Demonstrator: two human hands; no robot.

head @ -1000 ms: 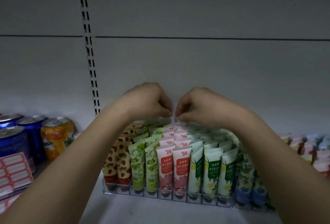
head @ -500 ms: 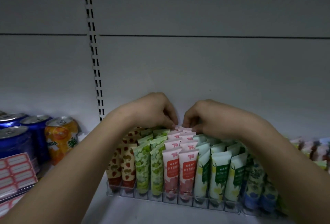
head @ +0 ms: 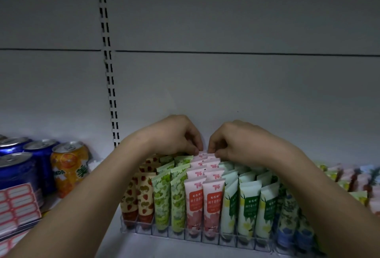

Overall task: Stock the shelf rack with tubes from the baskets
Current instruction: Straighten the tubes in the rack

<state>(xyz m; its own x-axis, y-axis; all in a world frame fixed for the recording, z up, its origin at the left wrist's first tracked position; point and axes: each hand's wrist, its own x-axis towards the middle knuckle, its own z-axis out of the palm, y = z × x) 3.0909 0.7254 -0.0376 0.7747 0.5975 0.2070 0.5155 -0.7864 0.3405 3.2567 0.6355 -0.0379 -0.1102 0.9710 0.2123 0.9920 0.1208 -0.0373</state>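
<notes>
Pink plastic tubes [head: 202,200], soft-sided with flat crimped tops and a red label panel, fill two lanes at the middle of a clear acrylic rack [head: 197,239] on a pale shelf [head: 115,245]. At the back of those lanes, close to the rear wall, the rearmost pink tube [head: 205,154] is pinched at its crimped top edge by both hands: the left hand [head: 176,134] with fingers curled down on its left corner, the right hand [head: 236,140] with fingers curled on its right corner. Both bare forearms reach in from the bottom of the frame.

Beside the pink lanes stand green leaf-print tubes [head: 170,200] to the left, then cream strawberry-print tubes [head: 141,198] at the rack's left end. To the right stand white tubes with green labels [head: 248,206], then blue-patterned tubes [head: 287,216], partly hidden by the right forearm. All stand upright, caps down, in rows divided by thin transparent walls.

Further tubes [head: 353,179], blurred, sit at far right. At left stand an orange drink can [head: 68,169] and blue drink cans [head: 18,167], smooth metal cylinders with pull-tab lids, and a sheet of red-bordered labels [head: 17,206] lies in front of them. A matte grey back panel [head: 226,83] with one horizontal seam rises behind, crossed by a slotted metal upright [head: 110,85]. Light is dim.
</notes>
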